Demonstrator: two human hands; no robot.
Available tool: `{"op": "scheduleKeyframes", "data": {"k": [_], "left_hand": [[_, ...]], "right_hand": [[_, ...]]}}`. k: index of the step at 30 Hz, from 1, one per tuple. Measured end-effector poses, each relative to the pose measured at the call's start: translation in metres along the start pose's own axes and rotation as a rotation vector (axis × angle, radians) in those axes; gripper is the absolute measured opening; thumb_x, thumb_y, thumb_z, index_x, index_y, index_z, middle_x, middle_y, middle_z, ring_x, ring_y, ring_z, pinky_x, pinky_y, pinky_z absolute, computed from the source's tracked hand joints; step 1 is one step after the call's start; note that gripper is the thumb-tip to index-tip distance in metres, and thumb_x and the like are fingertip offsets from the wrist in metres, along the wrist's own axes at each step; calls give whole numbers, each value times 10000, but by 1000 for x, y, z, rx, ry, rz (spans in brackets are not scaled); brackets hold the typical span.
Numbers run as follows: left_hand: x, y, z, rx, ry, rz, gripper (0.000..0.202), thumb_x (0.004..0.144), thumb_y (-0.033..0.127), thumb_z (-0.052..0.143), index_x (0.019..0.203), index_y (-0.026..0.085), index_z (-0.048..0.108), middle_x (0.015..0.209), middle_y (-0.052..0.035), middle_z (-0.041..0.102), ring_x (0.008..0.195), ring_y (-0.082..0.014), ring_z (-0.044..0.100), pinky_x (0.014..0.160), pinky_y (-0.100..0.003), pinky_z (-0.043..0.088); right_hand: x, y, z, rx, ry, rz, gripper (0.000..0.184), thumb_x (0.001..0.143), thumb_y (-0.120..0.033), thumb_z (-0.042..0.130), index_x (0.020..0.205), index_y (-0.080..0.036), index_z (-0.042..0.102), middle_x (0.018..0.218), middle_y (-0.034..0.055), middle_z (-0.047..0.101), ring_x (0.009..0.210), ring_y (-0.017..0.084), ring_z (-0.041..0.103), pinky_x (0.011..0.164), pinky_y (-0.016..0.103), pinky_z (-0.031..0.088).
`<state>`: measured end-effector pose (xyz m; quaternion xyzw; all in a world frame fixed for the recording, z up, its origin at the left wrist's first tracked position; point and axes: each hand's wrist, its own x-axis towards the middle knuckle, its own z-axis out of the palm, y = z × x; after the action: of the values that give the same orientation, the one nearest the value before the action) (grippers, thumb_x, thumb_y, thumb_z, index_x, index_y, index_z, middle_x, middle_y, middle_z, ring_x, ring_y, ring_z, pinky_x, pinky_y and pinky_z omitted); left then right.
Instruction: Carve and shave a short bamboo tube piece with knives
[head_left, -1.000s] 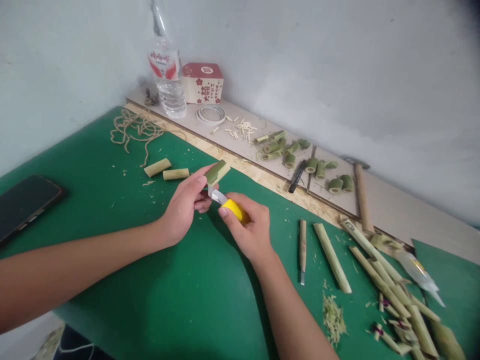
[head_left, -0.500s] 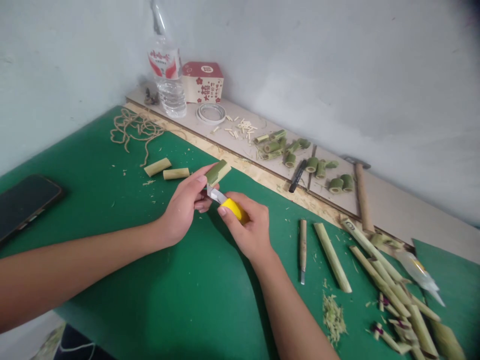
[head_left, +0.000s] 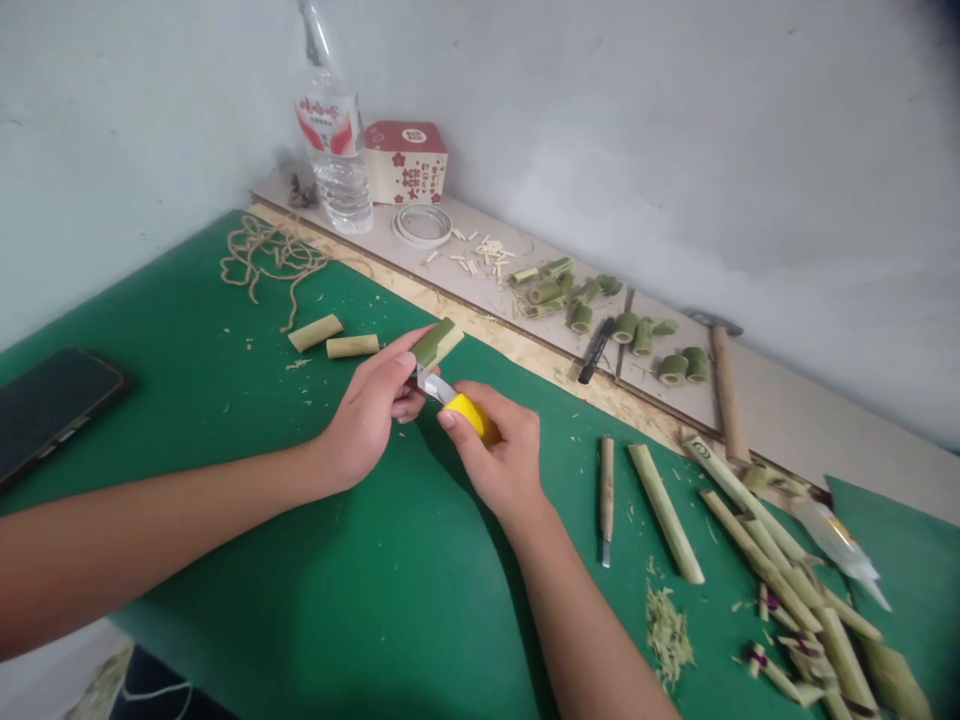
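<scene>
My left hand (head_left: 367,410) is closed round a short split piece of green bamboo (head_left: 436,343), held a little above the green mat (head_left: 360,580). My right hand (head_left: 501,455) grips a knife with a yellow handle (head_left: 472,416). Its short metal blade (head_left: 433,386) points up and left and meets the underside of the bamboo piece, right by my left fingertips. Both forearms reach in from the lower left and the bottom edge.
Two cut bamboo pieces (head_left: 334,340) and loose twine (head_left: 274,257) lie to the left, a dark phone (head_left: 49,398) at far left. A chisel (head_left: 604,487), split bamboo strips (head_left: 757,545) and shavings lie right. The back board holds a bottle (head_left: 334,150), box (head_left: 405,163), tape ring (head_left: 422,226), bamboo rings (head_left: 637,335), hammer (head_left: 726,390).
</scene>
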<state>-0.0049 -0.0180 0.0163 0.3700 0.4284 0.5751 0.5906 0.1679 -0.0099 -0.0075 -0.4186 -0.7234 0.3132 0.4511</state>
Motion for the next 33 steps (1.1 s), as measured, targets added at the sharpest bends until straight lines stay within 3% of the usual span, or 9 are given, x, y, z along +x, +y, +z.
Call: {"op": "scheduleKeyframes", "data": {"k": [7,12,16,21,27,33], "left_hand": [[-5,0,1,55,-58,25,536,1037,477,567,1415,113,680,792,13,522,543,-75,309,521,-266,266],[-1,-3,0,35,4,-2,564,1015,492,611,1427,112,673,719,33,500,532,-79,308,515,-255,267],[1,-3,0,-4,21,-15,580,985,524,651,1398,119,687,770,-1,591,536,-75,317,507,-250,275],[-1,-1,0,-4,-9,-27,538,997,486,618,1378,113,696,740,14,561,536,-79,319,514,-250,292],[0,-2,-3,49,-17,18,521,1008,484,607,1366,120,707,807,-20,623,553,-81,317,516,-259,276],[4,-2,-5,88,-13,30,532,1034,490,580,1385,107,699,720,20,502,566,-94,304,525,-262,254]], "right_hand": [[2,4,-1,6,101,31,251,982,-431,732,1038,-204,823,871,28,813,620,140,645,576,262,502],[2,1,-2,15,8,-1,211,984,-402,756,1034,-210,828,869,26,818,656,145,685,627,260,526],[2,-1,-3,49,-45,-18,210,985,-397,759,1035,-204,826,926,42,840,728,163,735,697,268,567],[1,0,-2,57,-47,-7,239,986,-432,748,1032,-210,825,931,45,844,728,171,741,698,279,579],[0,2,0,34,-10,-8,260,981,-464,746,1042,-225,829,957,57,850,783,202,770,768,319,620],[-2,0,2,-48,24,-19,280,981,-490,733,1044,-237,835,946,71,840,766,214,749,756,341,616]]}}
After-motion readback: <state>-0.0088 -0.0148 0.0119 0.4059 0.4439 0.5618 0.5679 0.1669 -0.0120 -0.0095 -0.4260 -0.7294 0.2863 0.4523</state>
